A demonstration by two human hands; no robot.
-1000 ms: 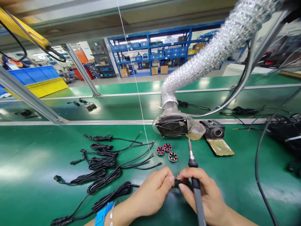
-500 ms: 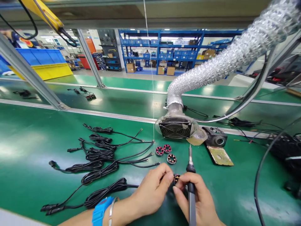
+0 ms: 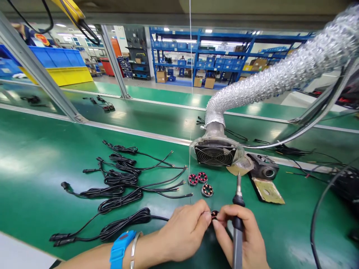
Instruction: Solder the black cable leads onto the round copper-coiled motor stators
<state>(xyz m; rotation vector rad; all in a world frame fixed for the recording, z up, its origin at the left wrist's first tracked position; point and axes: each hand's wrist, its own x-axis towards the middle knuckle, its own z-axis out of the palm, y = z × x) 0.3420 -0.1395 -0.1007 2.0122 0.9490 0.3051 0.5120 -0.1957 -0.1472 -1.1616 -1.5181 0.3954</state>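
Observation:
My left hand (image 3: 187,229) is closed in a pinch, a short length of thin silvery solder wire showing at its fingertips. Beside those fingertips is a small round motor stator (image 3: 214,215) with copper windings, which the thumb and forefinger of my right hand (image 3: 248,235) pinch from the other side. That same hand grips a soldering iron (image 3: 238,243), its metal tip pointing up and away from the stator. A black cable (image 3: 158,217) runs from its coiled bundle in under my left hand. My fingers hide most of the stator and the cable's end.
Three more stators (image 3: 207,190) lie beyond my hands. Several coiled black cables (image 3: 120,175) spread over the green bench (image 3: 33,157) at left. A fume extractor (image 3: 215,155) with a silver duct (image 3: 260,80) stands ahead, beside an iron stand (image 3: 265,168). A thin wire hangs down mid-view.
The view has turned slightly left and down, shifting the bench things right. My hands keep their pinch at the stator; the soldering iron has shifted a little right relative to it.

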